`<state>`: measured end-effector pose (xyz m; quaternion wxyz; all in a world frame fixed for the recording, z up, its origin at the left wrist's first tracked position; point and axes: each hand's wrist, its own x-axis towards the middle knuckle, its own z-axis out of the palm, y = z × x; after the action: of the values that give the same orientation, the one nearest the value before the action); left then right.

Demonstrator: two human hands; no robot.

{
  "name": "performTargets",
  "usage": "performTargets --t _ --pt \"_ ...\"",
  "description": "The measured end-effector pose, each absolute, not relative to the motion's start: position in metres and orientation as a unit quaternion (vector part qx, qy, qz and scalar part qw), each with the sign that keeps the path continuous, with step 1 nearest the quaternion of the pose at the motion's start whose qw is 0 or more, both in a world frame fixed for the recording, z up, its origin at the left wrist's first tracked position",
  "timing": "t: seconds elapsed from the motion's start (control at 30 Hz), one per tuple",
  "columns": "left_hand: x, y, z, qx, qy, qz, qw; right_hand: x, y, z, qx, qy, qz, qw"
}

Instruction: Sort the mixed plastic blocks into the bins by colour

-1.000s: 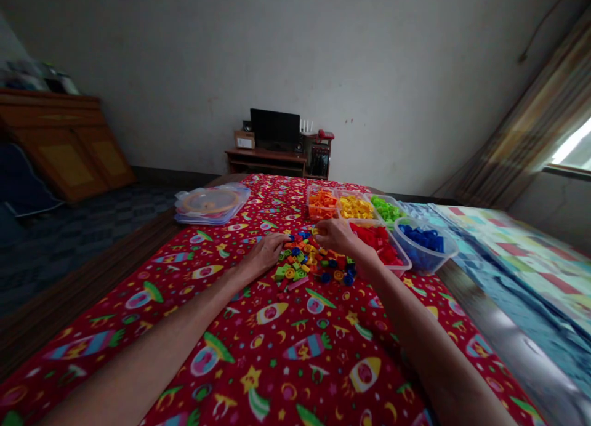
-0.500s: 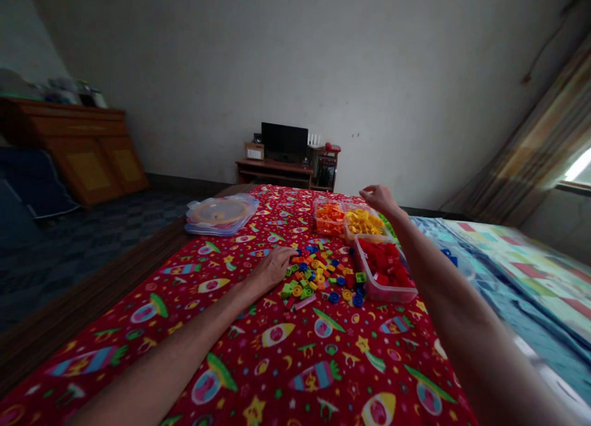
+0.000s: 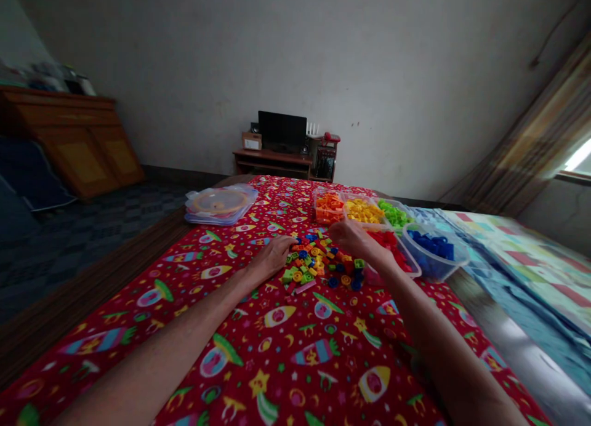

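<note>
A loose pile of small coloured building blocks [image 3: 314, 263] lies on the red patterned cloth. At the pile's left edge rests my left hand [image 3: 276, 253], fingers curled together with the tips by the blocks; what they hold, if anything, is hidden. My right hand [image 3: 353, 236] hovers over the pile's far right side, pointing left, its fingers blurred by motion. Behind that wrist stands a clear box of red blocks [image 3: 392, 247], partly covered by the hand. Beyond it are boxes of orange blocks [image 3: 329, 207], yellow blocks [image 3: 364, 210] and green blocks [image 3: 394, 214].
A round clear tub [image 3: 441, 267] with blue blocks stands at the right edge of the cloth. Stacked plastic lids [image 3: 221, 204] lie at the far left. A bed [image 3: 521, 266] adjoins on the right; a desk with a monitor [image 3: 282, 130] stands against the wall.
My right hand has come back from beyond the yellow box, down and left to the pile, uncovering the green and blue blocks. My left hand stays at the pile's edge.
</note>
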<state>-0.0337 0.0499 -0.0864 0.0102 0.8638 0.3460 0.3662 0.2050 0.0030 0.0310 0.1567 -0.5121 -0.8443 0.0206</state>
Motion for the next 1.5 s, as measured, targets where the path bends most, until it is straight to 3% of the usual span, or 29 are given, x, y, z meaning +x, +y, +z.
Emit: performTargets --t 0.2,0.37,0.63,0.77,1.17,1.5 --pt "-0.029 0.037 -0.068 0.859 0.353 0.369 0.039 0.187 0.006 0.002 -0.554 -0.828 -0.058 0.065" --pt "-0.023 0.032 -0.048 0.855 0.325 0.401 0.043 0.187 0.015 -0.013 -0.521 -0.851 -0.058 0.038" --pt "-0.024 0.013 0.000 0.934 0.279 0.176 0.137 0.199 0.016 -0.022 -0.514 -0.857 -0.040 0.028" --pt "-0.019 -0.003 0.002 0.939 0.299 0.106 0.131 0.200 0.011 -0.019 -0.535 -0.842 -0.047 0.046" --pt "-0.036 0.026 -0.012 0.914 0.352 0.167 0.116 0.180 -0.008 0.011 -0.470 -0.868 0.059 0.152" --pt "-0.046 0.039 -0.026 0.903 0.376 0.193 0.080 0.184 -0.009 0.006 -0.495 -0.865 -0.029 0.079"
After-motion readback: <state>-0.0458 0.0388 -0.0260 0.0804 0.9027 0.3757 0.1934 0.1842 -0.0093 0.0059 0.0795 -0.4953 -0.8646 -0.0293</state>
